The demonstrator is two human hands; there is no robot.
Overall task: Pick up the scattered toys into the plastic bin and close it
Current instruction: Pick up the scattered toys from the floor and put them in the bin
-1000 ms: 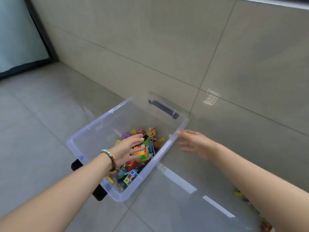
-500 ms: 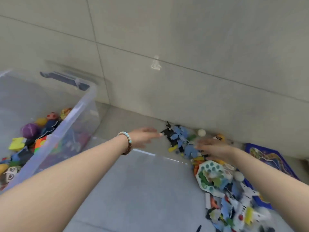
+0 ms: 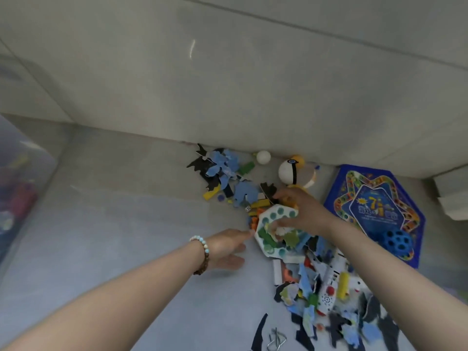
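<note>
A person clearing a tiled floor (image 3: 114, 211) reaches with both hands into a heap of scattered toys (image 3: 316, 287) banked against the wall (image 3: 253, 84). The right hand (image 3: 304, 211) curls over the far edge of a white octagonal board (image 3: 266, 219) dotted with green. Its thumb is on the board's face and its fingers are behind, a pinch that appears to have the board in its grasp. The board was probably chosen because it is flat and has loose pieces lying on it.

The left hand (image 3: 225, 245), a beaded bracelet (image 3: 202, 252) at its wrist, has its fingers straight and holds nothing. It comes in at the board's near-left edge, with its fingertips at or just short of the rim — contact cannot be confirmed. Its likely job is to steady that side so the board lifts level.

The plastic bin (image 3: 15, 186) sits blurred at the frame's left margin, well apart from the heap, with coloured shapes dimly visible through its wall. Beyond the hands lie a small white ball (image 3: 263, 157) and a black-banded ball toy (image 3: 288, 171). To their right is a blue game board (image 3: 372, 211) with a blue holed ball (image 3: 396, 240) resting on it. With so much of the pile on the floor, the job looks far from finished, and closing the bin is some way off.
</note>
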